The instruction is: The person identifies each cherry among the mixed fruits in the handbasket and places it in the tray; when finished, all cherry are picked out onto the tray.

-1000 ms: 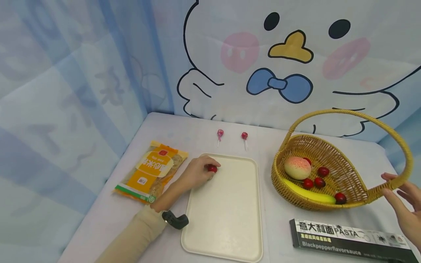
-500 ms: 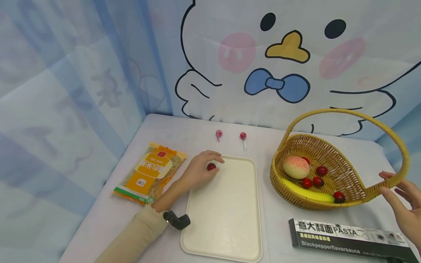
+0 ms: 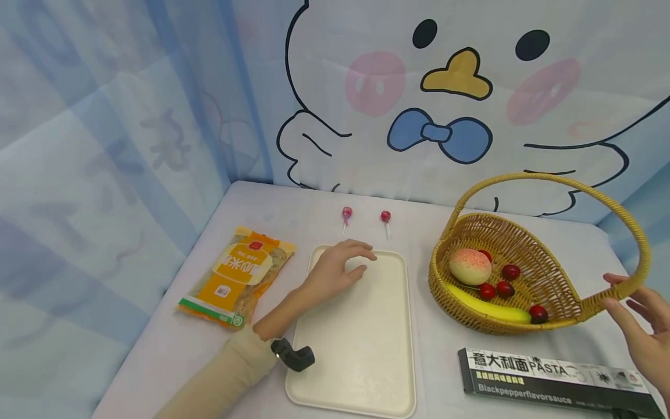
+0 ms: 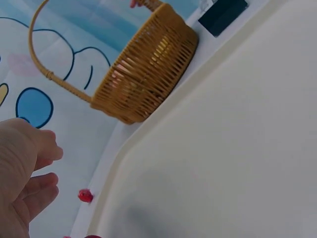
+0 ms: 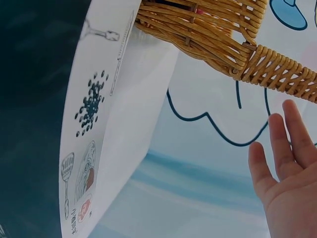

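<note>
Left hand (image 3: 335, 270): fingers spread and relaxed over the far end of the cream tray (image 3: 361, 349), holding nothing visible. Right hand (image 3: 635, 326): fingers straight, touching the wicker basket (image 3: 523, 256) handle (steady it low, I'd judge). White tabletop (image 3: 293, 203); cartoon-duck curtain (image 3: 450, 87) behind.

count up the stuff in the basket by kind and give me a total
peach: 1
banana: 1
cherries: 5, one half hidden behind the peach
total in the basket: 7
</note>
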The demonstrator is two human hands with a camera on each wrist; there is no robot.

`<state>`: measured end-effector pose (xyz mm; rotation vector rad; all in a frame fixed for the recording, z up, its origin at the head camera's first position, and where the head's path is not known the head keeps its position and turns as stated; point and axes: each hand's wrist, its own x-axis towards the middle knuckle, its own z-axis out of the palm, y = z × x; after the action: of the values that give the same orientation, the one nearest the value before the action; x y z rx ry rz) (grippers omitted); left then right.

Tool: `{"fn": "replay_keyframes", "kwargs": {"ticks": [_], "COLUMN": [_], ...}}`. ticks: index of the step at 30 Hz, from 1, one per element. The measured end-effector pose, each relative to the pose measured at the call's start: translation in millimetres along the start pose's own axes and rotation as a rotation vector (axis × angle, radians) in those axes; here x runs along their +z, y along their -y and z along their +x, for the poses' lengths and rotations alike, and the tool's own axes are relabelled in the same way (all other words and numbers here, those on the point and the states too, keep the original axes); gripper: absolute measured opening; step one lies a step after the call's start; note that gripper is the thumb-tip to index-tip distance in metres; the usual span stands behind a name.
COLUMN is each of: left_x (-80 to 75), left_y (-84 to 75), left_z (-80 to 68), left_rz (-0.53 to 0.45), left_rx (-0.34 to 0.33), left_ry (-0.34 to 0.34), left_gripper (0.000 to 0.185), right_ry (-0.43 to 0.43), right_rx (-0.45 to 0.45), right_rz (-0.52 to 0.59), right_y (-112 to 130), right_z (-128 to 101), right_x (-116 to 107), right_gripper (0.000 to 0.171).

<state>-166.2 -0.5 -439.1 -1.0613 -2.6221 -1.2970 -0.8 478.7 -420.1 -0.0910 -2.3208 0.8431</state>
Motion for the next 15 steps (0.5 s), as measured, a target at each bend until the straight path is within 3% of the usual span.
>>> {"fn": "replay_keyframes", "kwargs": {"ticks": [8, 15], "left_x": [6.3, 20.9], "left_y": [-23.8, -45.3], "left_z": [12.0, 28.3], "left_rz": [-0.032, -0.046], "left_rx": [0.047, 0.099], "left_ry": [0.020, 0.074], "left_gripper": [0.027, 0.029], "right_ry": [0.000, 0.009], "right_rx": [0.014, 0.001], "right_rz": [-0.002, 0.014], "right_y": [3, 5], "right_z": [-1, 1], "right_x": [0, 0], "right_gripper": [0.042, 0.042]}}
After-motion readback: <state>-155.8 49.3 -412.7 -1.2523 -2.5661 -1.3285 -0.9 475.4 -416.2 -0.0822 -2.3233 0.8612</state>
